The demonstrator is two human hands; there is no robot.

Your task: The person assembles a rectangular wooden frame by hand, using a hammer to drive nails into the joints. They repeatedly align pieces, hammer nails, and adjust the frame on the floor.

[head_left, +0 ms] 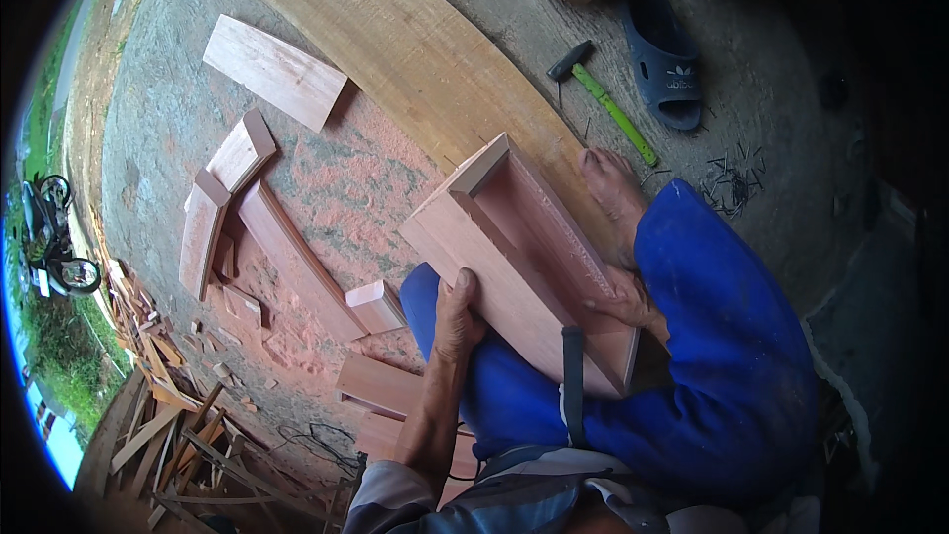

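A long, open wooden box (499, 252) of pale reddish boards rests tilted across my lap. My left hand (459, 320) holds its left side board, thumb up on the wood and the other fingers hidden behind it. Over at the right, my right hand (633, 301) grips the opposite long wall near its lower end, fingertips reaching over the edge. A dark strap (573, 376) hangs in front of the box's near end. Beyond my bare foot lies a hammer (615, 114) with a green handle, and beside it a scatter of loose nails (733, 180).
A long plank (386, 15) crosses the concrete floor under the box's far end. Cut boards (272, 69) and angled wooden pieces (297, 257) lie on sawdust at left. A scrap wood pile (188, 455) is lower left. A dark sandal (660, 54) lies by the hammer.
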